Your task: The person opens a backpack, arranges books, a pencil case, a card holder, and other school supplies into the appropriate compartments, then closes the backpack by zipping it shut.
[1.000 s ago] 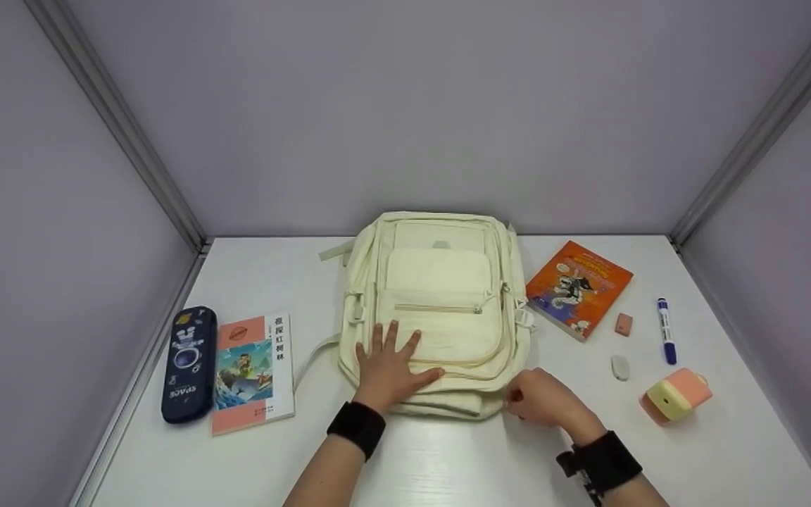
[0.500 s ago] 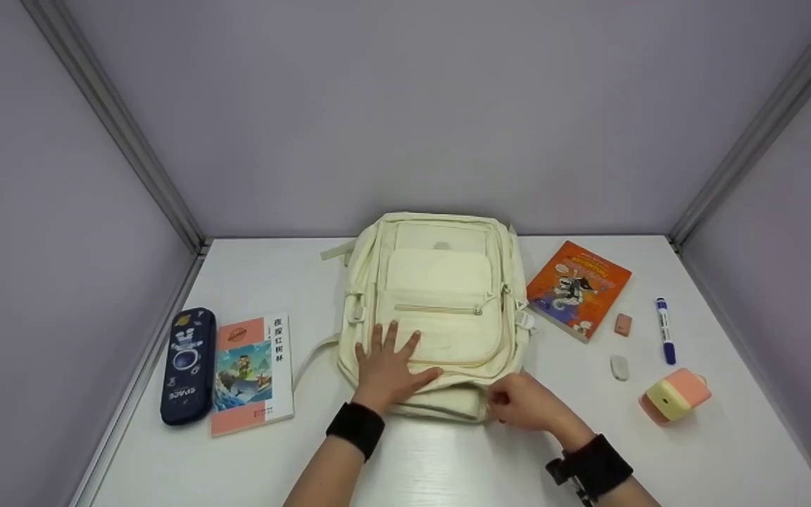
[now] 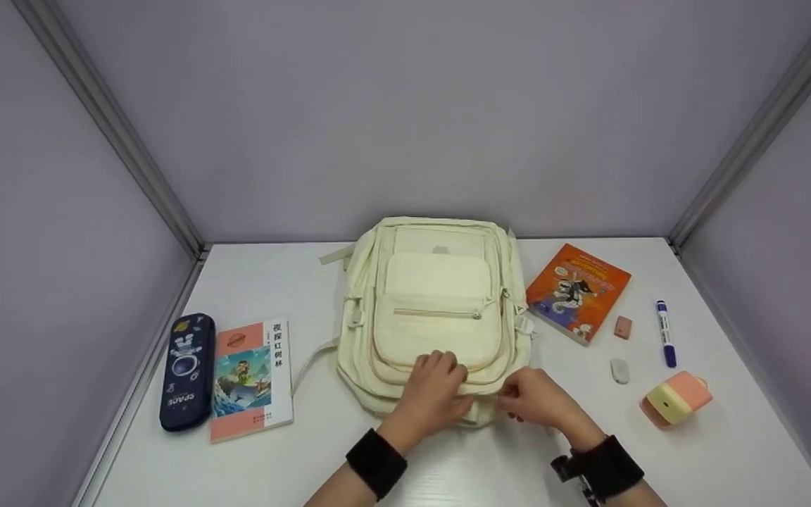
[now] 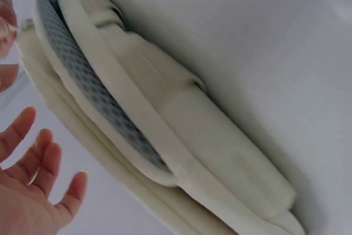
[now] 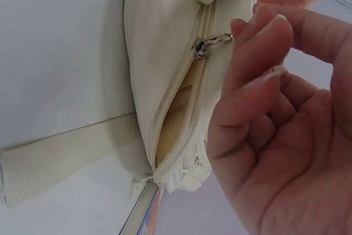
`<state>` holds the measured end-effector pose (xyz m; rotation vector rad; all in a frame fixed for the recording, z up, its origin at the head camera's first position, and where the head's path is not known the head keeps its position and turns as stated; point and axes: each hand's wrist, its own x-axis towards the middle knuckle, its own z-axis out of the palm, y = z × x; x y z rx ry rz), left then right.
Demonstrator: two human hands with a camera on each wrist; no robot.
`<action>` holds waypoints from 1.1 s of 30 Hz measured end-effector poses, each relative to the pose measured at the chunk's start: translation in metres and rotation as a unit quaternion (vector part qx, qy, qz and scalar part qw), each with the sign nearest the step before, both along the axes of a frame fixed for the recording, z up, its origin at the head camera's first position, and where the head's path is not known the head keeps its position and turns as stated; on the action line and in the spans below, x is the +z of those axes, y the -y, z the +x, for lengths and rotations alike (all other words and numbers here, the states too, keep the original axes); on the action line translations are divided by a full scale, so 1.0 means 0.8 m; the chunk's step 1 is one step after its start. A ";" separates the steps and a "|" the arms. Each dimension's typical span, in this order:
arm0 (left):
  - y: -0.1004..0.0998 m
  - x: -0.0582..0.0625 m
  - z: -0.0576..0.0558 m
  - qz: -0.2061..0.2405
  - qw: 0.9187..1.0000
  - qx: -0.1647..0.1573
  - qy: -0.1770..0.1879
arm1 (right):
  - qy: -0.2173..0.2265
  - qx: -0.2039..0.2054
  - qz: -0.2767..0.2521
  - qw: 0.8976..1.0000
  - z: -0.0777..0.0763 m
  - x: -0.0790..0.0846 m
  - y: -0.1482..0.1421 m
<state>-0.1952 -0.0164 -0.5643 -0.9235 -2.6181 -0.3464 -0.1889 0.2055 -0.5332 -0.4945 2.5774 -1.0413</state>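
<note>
A cream backpack (image 3: 441, 282) lies on the white table, its front pocket facing up. My right hand (image 3: 539, 400) is at its lower right edge, thumb and fingers pinching the metal zipper pull (image 5: 218, 39) in the right wrist view. Below the slider the zipper (image 5: 179, 111) gapes, showing a yellowish lining. Over the bag's lower edge is my left hand (image 3: 434, 394), fingers loosely bent and holding nothing; the left wrist view shows them spread beside the bag. A grey mesh panel (image 4: 88, 75) shows on the bag's underside there.
Left of the bag are a navy pencil case (image 3: 187, 373) and a book with a pink and blue cover (image 3: 245, 380). To the right lie an orange book (image 3: 578, 292), a pink eraser (image 3: 623, 327), a white eraser (image 3: 619, 370), a blue marker (image 3: 666, 334) and a pink-yellow block-shaped thing (image 3: 676, 399).
My left hand has lifted from its flat press on the bag's front and shifted right and toward me. My right hand moved left along the lower edge, then slightly back right.
</note>
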 end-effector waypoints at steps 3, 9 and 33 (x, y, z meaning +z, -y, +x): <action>-0.024 -0.002 0.015 -0.029 0.998 -0.034 -0.034 | 0.016 0.002 -0.008 1.000 0.001 0.000 0.001; -0.056 -0.010 0.023 -0.061 0.997 -0.040 -0.022 | 0.014 0.023 -0.012 1.000 0.003 -0.001 0.003; -0.080 -0.009 0.033 -0.058 0.996 0.060 0.032 | -0.208 0.005 0.089 0.974 -0.004 -0.028 -0.005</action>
